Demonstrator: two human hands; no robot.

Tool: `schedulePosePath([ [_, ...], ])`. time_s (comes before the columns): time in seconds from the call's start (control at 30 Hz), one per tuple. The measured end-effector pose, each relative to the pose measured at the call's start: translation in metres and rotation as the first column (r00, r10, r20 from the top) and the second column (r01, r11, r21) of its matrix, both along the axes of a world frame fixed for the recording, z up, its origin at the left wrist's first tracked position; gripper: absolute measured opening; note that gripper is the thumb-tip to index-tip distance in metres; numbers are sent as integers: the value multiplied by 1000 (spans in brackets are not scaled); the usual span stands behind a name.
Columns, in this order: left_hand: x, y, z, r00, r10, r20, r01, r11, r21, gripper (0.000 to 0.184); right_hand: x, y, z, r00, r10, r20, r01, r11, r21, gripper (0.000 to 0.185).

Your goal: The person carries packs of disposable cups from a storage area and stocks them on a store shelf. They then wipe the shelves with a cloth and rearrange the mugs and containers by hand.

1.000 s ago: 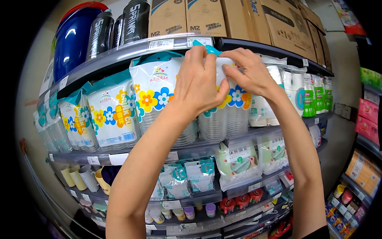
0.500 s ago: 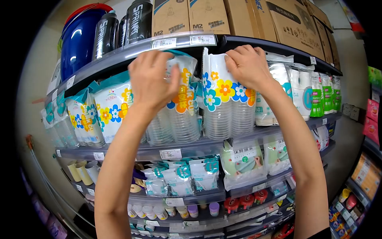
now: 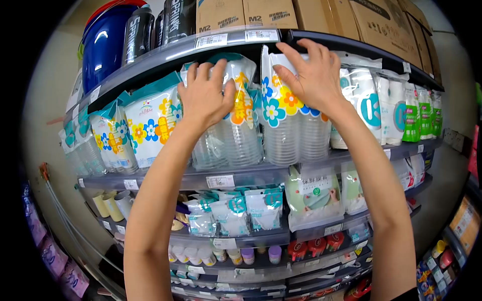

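Note:
My left hand [image 3: 208, 95] has its fingers spread over the front of a clear pack of plastic cups [image 3: 226, 145] with a flowered band; its palm and fingers cover part of the print. Beside it on the right stands another flowered pack of plastic cups [image 3: 281, 140]. My right hand [image 3: 316, 78] is at that pack's upper right, with fingers apart and thumb over the upper front. Whether its fingertips press on the plastic, I cannot tell. Both packs stand upright on the shelf, side by side with a narrow gap.
More cup packs [image 3: 150, 125] stand to the left, paper-roll packs [image 3: 364, 103] to the right. Overhead, a shelf edge [image 3: 165, 55] carries cartons [image 3: 271, 15], black bottles [image 3: 139, 32] and a blue bucket [image 3: 103, 55]. Below are small white bags [image 3: 228, 215] and mugs [image 3: 113, 206].
My left hand's fingers have spread out against the pack. The right hand's fingers have lifted and opened from the pack's top. The shelves sit slightly higher and farther right in view.

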State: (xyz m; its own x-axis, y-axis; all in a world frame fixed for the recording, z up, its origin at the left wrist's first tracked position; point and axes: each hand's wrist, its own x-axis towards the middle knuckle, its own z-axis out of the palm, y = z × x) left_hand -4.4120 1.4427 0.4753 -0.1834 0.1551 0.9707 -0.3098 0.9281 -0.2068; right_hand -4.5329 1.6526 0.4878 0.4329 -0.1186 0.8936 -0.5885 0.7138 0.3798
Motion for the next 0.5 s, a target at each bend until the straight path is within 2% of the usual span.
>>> schedulePosePath([
  [0.13, 11, -3, -2, 1000, -22, 14, 22, 1000, -16, 54, 18, 9, -6, 998, 41, -50, -38, 997, 61, 43],
  [0.43, 52, -7, -2, 996, -73, 51, 76, 995, -58, 54, 46, 28, -37, 998, 60, 17, -61, 995, 82, 42],
  [0.5, 70, -12, -7, 999, -32, 21, 35, 988, -148, 52, 50, 35, -47, 997, 83, 0, -82, 991, 110, 45],
])
